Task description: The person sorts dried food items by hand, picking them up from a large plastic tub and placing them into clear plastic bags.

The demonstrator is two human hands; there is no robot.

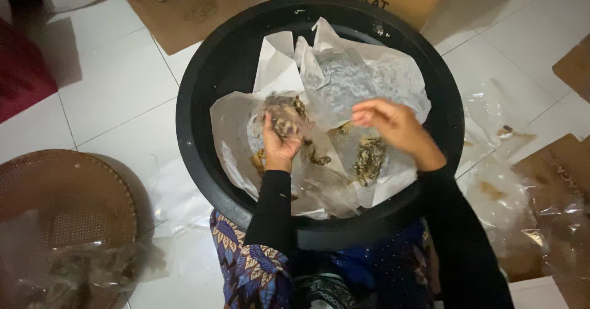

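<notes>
Black sleeves lead my eye from the patterned skirt [246, 272] up into the tub [196, 100], which sits right against my knees on the white tile floor [117, 81]. My left hand [279, 140] is curled around a dark, crumpled clump [284, 115], fingers wrapped and pressing it into the palm, so that piece is lifted just above the papers. My right hand [393, 127] hovers beside it, fingers loosely bent and holding nothing that I can see; it looks blurred, so I can't tell more.

Under the hands, white paper sheets [276, 69] and a clear plastic bag [344, 78] line the tub, and more dark bits [369, 158] lie on them below my right wrist. I'd judge the sorting partly done: one clump is in hand, several remain on the paper.

To my left sits a brown woven tray [61, 192] with a filmy bag over its near edge. To my right, used plastic wrappers [504, 180] lie on the tiles. Beyond the tub stand cardboard boxes [196, 7].
</notes>
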